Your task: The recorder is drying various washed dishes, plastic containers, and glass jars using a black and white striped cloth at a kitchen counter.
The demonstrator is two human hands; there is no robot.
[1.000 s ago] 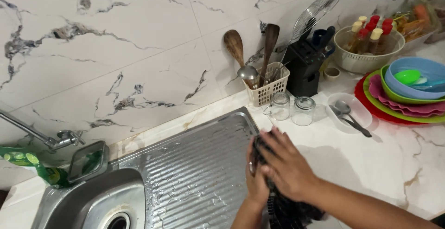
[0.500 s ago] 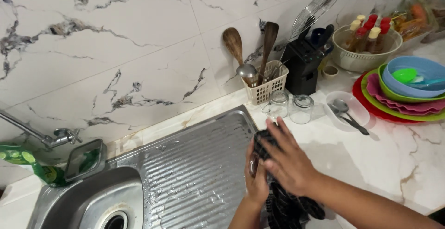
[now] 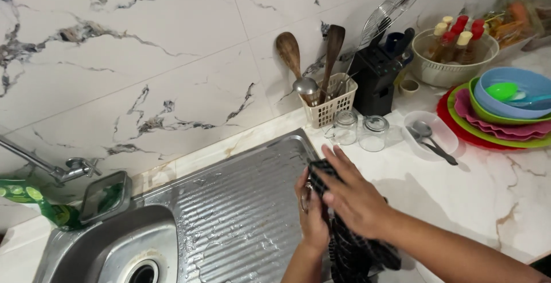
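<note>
Here your left hand point(image 3: 313, 214) gripped a small metal piece point(image 3: 305, 198), partly hidden, over the ribbed drainboard point(image 3: 241, 203) by the counter's point(image 3: 459, 197) front edge, while your right hand point(image 3: 350, 194) pressed a dark checked cloth point(image 3: 350, 248) against it, hands together.

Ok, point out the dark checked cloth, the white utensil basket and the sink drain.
dark checked cloth point(image 3: 350, 251), head view, on its hanging folds.
white utensil basket point(image 3: 332, 108), head view, on its front wall.
sink drain point(image 3: 142, 272), head view, on its metal ring.
</note>
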